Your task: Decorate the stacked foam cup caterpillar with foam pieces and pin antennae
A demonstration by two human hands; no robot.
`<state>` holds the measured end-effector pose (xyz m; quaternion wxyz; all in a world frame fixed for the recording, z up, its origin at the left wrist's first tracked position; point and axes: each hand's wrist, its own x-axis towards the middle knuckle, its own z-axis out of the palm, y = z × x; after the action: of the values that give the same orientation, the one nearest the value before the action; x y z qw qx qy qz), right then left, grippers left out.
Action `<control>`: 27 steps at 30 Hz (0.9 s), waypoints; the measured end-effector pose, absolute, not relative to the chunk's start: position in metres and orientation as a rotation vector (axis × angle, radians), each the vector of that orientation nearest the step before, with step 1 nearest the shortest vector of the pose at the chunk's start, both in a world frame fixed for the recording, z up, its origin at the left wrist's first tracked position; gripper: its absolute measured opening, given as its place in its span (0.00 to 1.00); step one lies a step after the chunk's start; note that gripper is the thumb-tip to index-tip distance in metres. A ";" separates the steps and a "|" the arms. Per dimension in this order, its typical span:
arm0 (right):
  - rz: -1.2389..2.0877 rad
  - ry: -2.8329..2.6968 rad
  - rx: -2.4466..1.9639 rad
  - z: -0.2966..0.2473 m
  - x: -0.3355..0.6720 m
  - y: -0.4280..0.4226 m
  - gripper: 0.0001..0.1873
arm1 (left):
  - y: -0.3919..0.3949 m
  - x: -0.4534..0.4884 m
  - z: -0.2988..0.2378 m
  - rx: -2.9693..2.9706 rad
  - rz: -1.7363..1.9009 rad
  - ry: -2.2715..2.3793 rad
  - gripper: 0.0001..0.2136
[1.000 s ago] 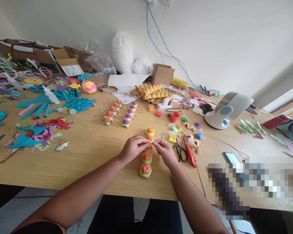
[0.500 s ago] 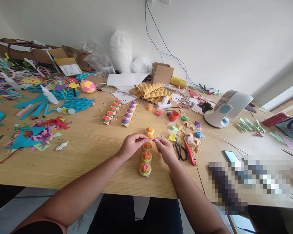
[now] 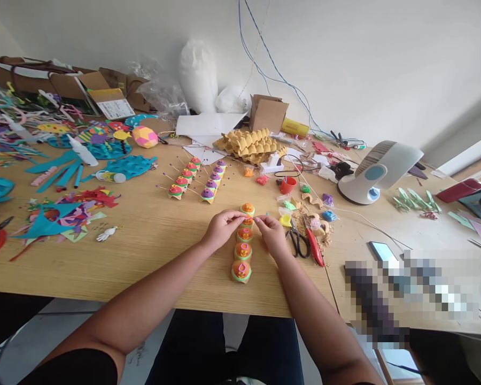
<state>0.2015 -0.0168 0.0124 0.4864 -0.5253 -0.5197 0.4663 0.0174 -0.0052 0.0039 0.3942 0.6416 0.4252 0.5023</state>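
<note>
A row of several orange and green decorated cups runs away from me on the wooden table. My left hand is closed in a pinch at the left side of the second-farthest cup. My right hand pinches a thin stick with a small blue head at that cup's right side. The fingertips of both hands nearly meet over the cup. What the left fingers hold is too small to make out.
Black scissors and a red-handled tool lie right of my right hand. Two finished rows of cups with sticks sit farther back. Foam scraps lie left, a white fan and a phone right.
Both hands have shifted slightly away from me along the cup row, staying pinched together. The view has tilted a little; nothing else on the table moved.
</note>
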 end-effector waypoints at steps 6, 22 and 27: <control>1.085 -1.228 -1.317 0.010 0.201 -0.014 0.20 | 0.000 0.018 -0.002 1.621 1.224 1.146 0.11; 0.995 -1.352 -1.364 0.002 0.200 -0.009 0.17 | 0.006 0.017 -0.008 1.689 1.267 1.266 0.09; 0.999 -1.347 -1.370 0.001 0.200 -0.009 0.17 | 0.007 0.017 -0.009 1.678 1.276 1.272 0.09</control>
<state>0.1997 -0.0085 0.0006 0.4689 -0.5588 -0.5495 0.4073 0.0174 0.0066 -0.0088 0.3335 0.6425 0.4871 0.4886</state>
